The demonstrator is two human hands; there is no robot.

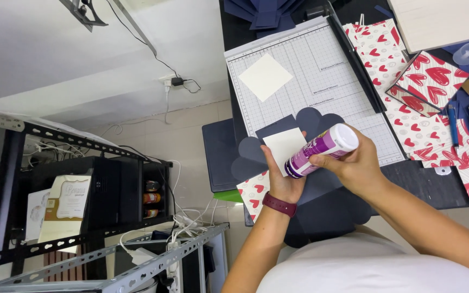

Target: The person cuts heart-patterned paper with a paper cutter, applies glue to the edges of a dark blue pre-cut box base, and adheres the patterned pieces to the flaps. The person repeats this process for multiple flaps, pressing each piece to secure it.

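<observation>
Both forearms are rising from the bottom edge and meeting over the dark desk edge. Closed around a purple glue stick (pixel 321 150) with a white cap, the right hand (pixel 356 165) is gripping the tube with thumb and fingers clamped on its barrel, the tube lying slanted so its lower end is pointing down toward the left palm. That left hand (pixel 283 182), wearing a maroon wristband (pixel 279 204), is cupping a small cream paper square (pixel 284 148) from below, its fingers curled up behind the sheet and its thumb pressing at the square's left edge; the glue stick's lower end is touching or sitting just beside the square's right edge, and I cannot tell which. Behind the square, just past the left fingertips, a navy card with heart-shaped flaps (pixel 278 138) is spreading outward. Beyond the right knuckles a white gridded paper trimmer (pixel 321 76) is lying flat, carrying a second cream square (pixel 265 76) well apart from both hands. Further right of the right hand, sheets of red heart-patterned paper (pixel 403 108) are lying scattered.
</observation>
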